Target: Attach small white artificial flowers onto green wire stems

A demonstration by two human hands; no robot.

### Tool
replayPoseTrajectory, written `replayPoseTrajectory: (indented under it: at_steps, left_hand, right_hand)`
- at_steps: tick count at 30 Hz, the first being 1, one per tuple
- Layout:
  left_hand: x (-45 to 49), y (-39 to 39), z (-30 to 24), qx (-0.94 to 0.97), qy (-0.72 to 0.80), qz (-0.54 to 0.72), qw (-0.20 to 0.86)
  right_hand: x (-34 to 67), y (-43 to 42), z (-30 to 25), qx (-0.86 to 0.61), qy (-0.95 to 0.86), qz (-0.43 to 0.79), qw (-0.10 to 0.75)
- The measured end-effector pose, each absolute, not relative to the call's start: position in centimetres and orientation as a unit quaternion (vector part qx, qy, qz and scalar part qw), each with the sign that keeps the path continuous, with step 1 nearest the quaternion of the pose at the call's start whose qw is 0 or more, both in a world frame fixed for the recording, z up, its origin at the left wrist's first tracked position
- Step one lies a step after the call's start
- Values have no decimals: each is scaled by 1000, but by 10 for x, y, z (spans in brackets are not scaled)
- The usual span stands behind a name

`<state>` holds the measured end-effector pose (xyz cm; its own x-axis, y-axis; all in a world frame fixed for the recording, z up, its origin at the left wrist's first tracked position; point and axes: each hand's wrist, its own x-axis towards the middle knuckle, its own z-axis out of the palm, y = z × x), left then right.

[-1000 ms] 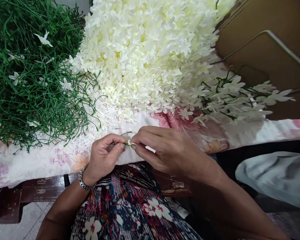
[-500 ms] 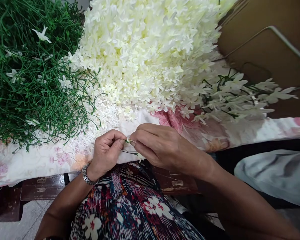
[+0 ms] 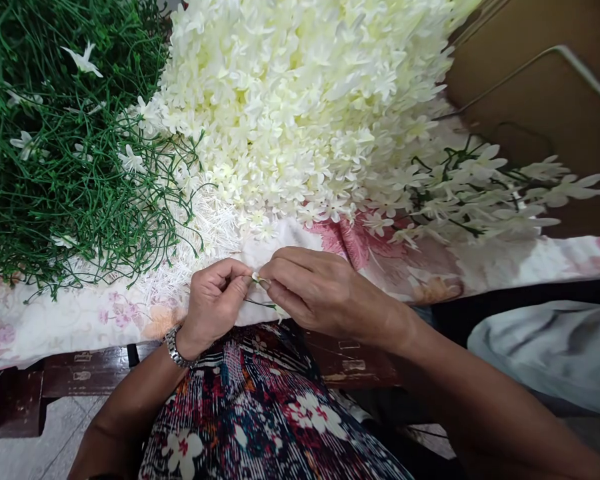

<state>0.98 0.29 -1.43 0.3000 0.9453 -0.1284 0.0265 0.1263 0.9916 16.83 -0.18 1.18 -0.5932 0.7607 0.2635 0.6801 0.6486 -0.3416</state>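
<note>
My left hand (image 3: 214, 303), with a metal watch at the wrist, pinches a thin green stem (image 3: 260, 303) between thumb and forefinger. My right hand (image 3: 316, 291) meets it fingertip to fingertip and pinches a small white flower piece (image 3: 256, 277) at the end of that stem. Both hands hover over the near edge of a floral cloth (image 3: 80, 320). Just beyond the fingers lies a big heap of cream-white artificial blossoms (image 3: 300, 100). To the left is a tangle of green plastic stems (image 3: 65, 167).
A fringe of thin white plastic pieces (image 3: 205, 233) lies between the stems and the blossoms. Several finished sprigs with white flowers (image 3: 480, 193) lie at the right. A brown board with a wire frame (image 3: 540, 87) stands behind them. My patterned dress (image 3: 260, 420) fills the foreground; grey fabric (image 3: 555, 353) lies at the right.
Both hands have drifted slightly up and stayed pinched together. The green stem now hangs below the fingers instead of showing between them.
</note>
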Motion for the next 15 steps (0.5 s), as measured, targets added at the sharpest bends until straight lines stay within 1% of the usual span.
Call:
replayPoseTrajectory:
  at_steps: [5,15]
  left_hand:
    - [10,3,-15,541,452,384,596]
    - [11,1,-18,596,473,366,536]
  right_hand:
    - [168,-1,12,-408,-886,113,191]
    - [170,1,7,-409,-889,113,173]
